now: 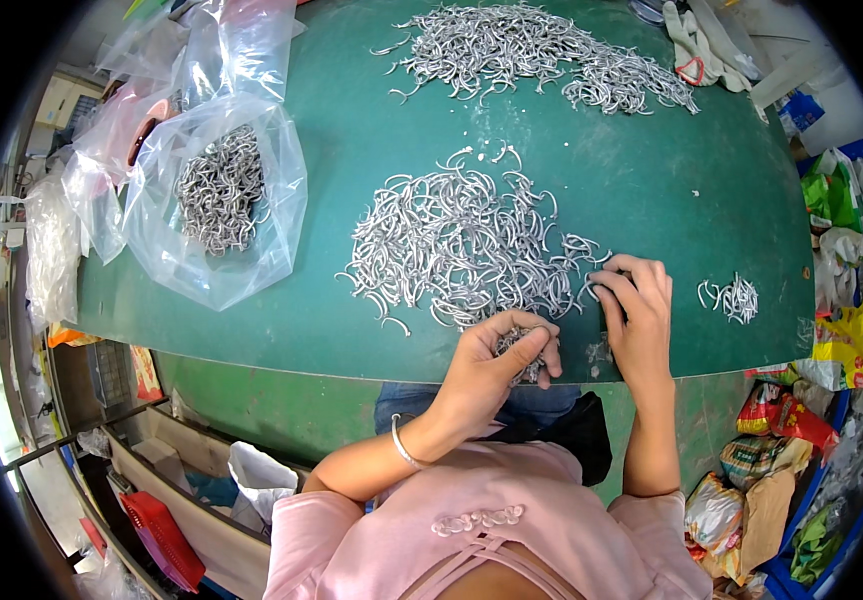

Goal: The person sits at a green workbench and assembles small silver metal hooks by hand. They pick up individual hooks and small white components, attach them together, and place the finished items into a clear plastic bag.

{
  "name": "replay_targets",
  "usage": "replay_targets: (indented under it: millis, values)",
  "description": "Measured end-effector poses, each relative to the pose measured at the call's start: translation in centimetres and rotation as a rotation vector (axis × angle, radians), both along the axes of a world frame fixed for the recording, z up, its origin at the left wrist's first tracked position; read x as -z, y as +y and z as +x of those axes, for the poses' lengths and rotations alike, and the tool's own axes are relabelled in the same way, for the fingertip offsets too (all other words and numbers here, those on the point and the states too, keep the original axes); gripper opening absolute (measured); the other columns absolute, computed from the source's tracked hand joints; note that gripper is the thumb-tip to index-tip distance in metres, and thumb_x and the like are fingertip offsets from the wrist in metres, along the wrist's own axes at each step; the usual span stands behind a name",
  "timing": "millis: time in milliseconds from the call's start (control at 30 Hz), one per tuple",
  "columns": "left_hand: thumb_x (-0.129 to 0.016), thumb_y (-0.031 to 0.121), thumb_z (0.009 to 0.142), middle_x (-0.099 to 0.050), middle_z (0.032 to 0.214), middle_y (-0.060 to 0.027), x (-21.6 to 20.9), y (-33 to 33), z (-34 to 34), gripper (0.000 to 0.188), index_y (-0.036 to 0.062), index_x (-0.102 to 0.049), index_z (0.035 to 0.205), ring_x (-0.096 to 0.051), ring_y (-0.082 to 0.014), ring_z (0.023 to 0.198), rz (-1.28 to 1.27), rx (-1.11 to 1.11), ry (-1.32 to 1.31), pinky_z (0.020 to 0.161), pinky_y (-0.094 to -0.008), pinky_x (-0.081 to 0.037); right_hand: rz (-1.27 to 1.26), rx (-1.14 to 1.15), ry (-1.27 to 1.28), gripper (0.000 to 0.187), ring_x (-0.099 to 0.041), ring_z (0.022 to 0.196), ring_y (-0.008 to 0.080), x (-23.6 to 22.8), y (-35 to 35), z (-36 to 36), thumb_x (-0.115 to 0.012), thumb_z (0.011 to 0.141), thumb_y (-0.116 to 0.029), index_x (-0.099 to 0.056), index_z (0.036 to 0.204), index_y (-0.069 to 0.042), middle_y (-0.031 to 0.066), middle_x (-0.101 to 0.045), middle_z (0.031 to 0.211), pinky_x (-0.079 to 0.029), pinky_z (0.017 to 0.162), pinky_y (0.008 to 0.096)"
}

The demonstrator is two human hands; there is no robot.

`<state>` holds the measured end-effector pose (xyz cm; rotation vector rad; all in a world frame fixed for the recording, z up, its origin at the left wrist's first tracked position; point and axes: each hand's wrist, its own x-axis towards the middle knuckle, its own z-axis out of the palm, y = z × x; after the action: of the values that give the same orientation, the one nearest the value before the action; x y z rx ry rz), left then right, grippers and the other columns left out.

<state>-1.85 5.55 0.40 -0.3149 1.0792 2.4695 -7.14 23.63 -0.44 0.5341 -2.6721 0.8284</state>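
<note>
A broad pile of small curved silver metal pieces [452, 240] lies on the green table [352, 345] before me. At its near edge my left hand [497, 360] is closed around a bunch of the same pieces [519, 345], which show between thumb and curled fingers. My right hand [637, 310] is at the pile's right edge, thumb and fingers bent into a pinch. A single curved piece [589, 288] shows at its fingertips; the fingers partly hide it.
A larger heap of curved pieces [512, 45] lies at the far side. A clear plastic bag [282, 215] holding darker pieces stands at the left. A small group of pieces [737, 300] lies at the right. Gloves [697, 50] rest at the far right corner.
</note>
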Motion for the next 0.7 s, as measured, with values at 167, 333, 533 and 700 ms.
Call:
replay_targets:
  millis: [167, 333, 533, 700]
  values:
    - [-0.052, 0.011, 0.095, -0.051, 0.073, -0.0034, 0.0, -0.4, -0.1, 0.014, -0.0004, -0.056, 0.102, -0.048, -0.0118, 0.066, 0.024, 0.007, -0.081, 0.059, -0.0259, -0.041, 0.035, 0.024, -0.016, 0.012, -0.052, 0.087, 0.0259, 0.1, 0.7, 0.4, -0.065, 0.075, -0.002, -0.061, 0.086, -0.003, 0.0074, -0.058, 0.093, -0.038, 0.074, 0.0364]
    - [-0.054, 0.009, 0.093, -0.052, 0.073, -0.0033, 0.0, -0.4, -0.2, 0.011, 0.0004, -0.056, 0.099, -0.047, -0.0112, 0.066, -0.007, 0.026, -0.08, 0.059, -0.026, -0.041, 0.059, 0.014, 0.005, 0.012, -0.052, 0.087, 0.0265, -0.3, 0.5, 0.7, -0.063, 0.076, -0.001, -0.06, 0.088, -0.004, 0.0081, -0.057, 0.093, -0.037, 0.075, 0.0372]
    - [-0.058, 0.005, 0.089, -0.054, 0.077, -0.0036, 0.4, -0.2, 0.0, 0.005, 0.001, -0.055, 0.089, -0.052, -0.01, 0.068, -0.03, -0.068, -0.068, 0.062, -0.0236, -0.044, 0.114, 0.068, -0.016, 0.017, -0.051, 0.087, 0.0274, 0.0, 0.8, 1.2, -0.063, 0.076, -0.001, -0.059, 0.092, -0.003, 0.0086, -0.056, 0.092, -0.037, 0.075, 0.0378]
    - [-0.059, -0.002, 0.086, -0.052, 0.082, -0.0043, 0.6, -0.2, 0.0, 0.013, 0.0054, -0.049, 0.082, -0.049, -0.0105, 0.07, -0.096, -0.035, -0.016, 0.062, -0.0258, -0.043, 0.107, 0.066, -0.04, 0.018, -0.051, 0.086, 0.028, -0.1, 0.9, 1.9, -0.064, 0.076, -0.001, -0.059, 0.093, -0.003, 0.0096, -0.055, 0.091, -0.037, 0.075, 0.0375]
